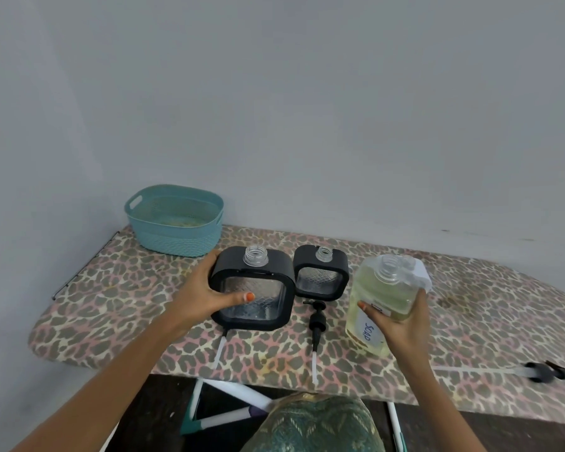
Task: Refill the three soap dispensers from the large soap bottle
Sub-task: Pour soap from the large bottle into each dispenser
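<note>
Soap bottle [380, 301], uncapped and part full of pale yellow liquid, tilts right of centre, the right hand [402, 324] in a closed grip round it. The left hand [203, 288] grips the big dispenser [253, 288]. A small dispenser [321, 274] stands just right of it. A pump [317, 318] lies nearer, its tube reaching the surface's [490, 308] near edge. A basket [177, 220] sits far left. Bare cover spreads to the right.
</note>
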